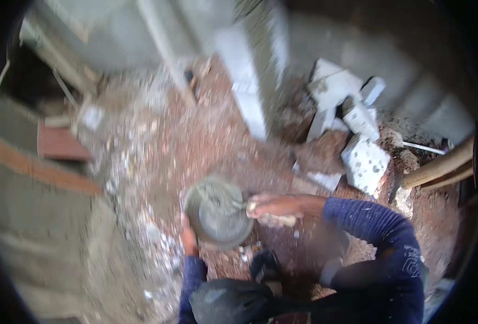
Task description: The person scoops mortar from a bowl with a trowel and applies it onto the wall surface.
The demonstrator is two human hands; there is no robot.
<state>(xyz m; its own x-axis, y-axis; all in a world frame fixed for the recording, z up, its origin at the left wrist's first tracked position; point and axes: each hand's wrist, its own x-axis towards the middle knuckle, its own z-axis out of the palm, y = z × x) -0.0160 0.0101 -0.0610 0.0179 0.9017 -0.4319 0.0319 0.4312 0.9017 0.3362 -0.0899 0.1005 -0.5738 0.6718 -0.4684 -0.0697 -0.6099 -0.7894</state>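
A round grey bucket (221,244) stands below me, with wet grey mortar (209,193) heaped on its far side. My left hand (189,237) is closed on the bucket's left side. From the right, my right hand (275,208) reaches to the rim, its fingers closed round the handle of a mortar-coated trowel (238,206). The trowel's blade runs into the bucket and blends with the mortar, so its outline is unclear. Motion blurs both hands.
Broken white blocks (364,162) lie in a pile to the right, by wooden poles (439,168). A pale pillar (247,81) rises ahead. Rubble litters the reddish ground (196,146). A reddish-brown slab (62,142) lies at left; my shoe (264,264) is close below the bucket.
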